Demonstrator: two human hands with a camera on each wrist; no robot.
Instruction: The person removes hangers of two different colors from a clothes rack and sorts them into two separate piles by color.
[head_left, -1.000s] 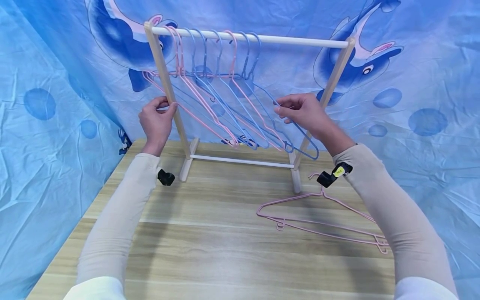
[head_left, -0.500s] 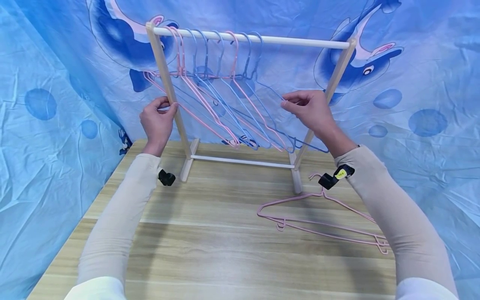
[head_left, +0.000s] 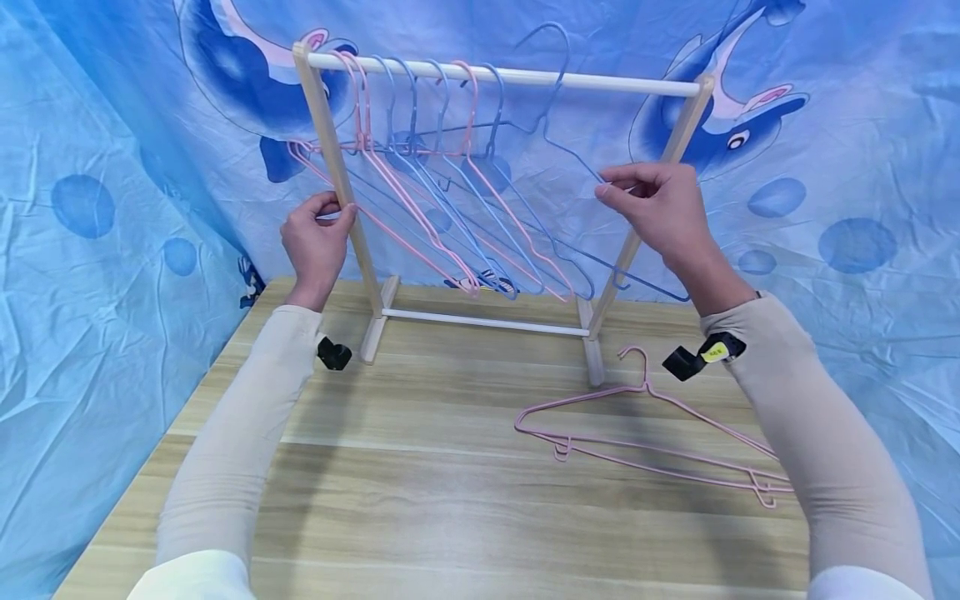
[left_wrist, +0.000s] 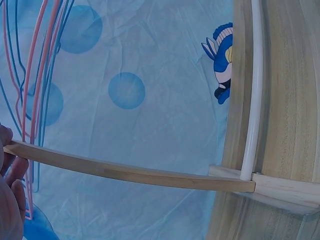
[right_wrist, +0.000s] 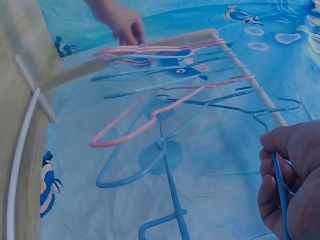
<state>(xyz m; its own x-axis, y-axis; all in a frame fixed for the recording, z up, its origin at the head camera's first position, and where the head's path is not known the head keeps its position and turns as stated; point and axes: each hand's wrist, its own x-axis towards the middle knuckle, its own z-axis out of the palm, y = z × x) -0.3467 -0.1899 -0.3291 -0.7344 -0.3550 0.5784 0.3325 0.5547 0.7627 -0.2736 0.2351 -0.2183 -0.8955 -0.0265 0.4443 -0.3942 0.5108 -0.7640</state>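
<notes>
A small wooden rack stands on the table, with a white top rod. My left hand grips the rack's left post between thumb and fingers. With thumb and fingertips, my right hand pinches the right shoulder of a blue clothes hanger. Its hook is raised above the rod, off it, and its lower bar slants down to the right. Several pink and blue hangers still hang on the rod's left half, among them a pink hanger and a blue hanger.
Pink hangers lie on the table at the right front, partly behind my right sleeve; I cannot tell how many. A white lower bar joins the rack's feet. Blue cloth with printed dolphins surrounds the table.
My right hand has moved up and to the right, lifting the rightmost blue hanger's hook off the rod. The left hand has stayed on the post.
</notes>
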